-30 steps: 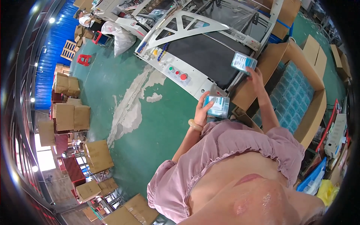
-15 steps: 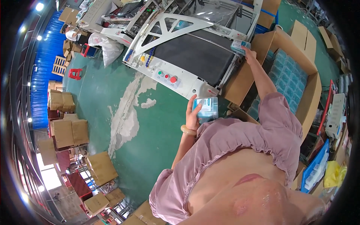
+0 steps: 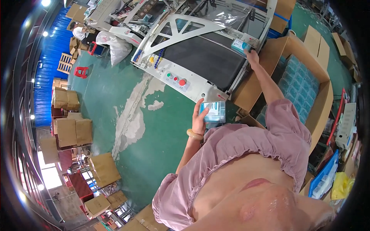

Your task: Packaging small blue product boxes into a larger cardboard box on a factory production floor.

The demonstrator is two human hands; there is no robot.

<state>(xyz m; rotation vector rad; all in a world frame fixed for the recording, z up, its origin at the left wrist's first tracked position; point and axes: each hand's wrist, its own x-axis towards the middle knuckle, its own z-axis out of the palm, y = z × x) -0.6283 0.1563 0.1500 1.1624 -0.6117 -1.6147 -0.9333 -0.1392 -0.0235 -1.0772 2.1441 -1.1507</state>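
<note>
Sprawling across the upper middle, a conveyor machine (image 3: pixel 200 57) with a black belt and a white frame carries a control panel (image 3: pixel 175 79) with green and red buttons on its near edge. Green floor (image 3: pixel 111 104) with worn pale patches spreads to the left, stacked brown cartons (image 3: pixel 71 131) along its far side. Right of the belt stands a large open cardboard box (image 3: pixel 308 84), packed in neat rows with small pale-blue packs. Right hand (image 3: pixel 252 57) reaches out at arm's length to the far right corner of the belt, fingers closed over one small blue boxed pack (image 3: pixel 241 45), which sits at or just above the belt edge; contact with the belt cannot be told. Left hand (image 3: pixel 199 121), a pale bangle at the wrist, holds a second blue pack (image 3: pixel 213 111) close to the body, just below the machine's near corner, thumb on one face and fingers wrapped behind. Judgement: packs look light, stiff-sided, with a glossy clear wrap that may be slippery; one-handed grip across the short sides, as here, seems enough, and squeezing the broad faces could dent them.
</note>
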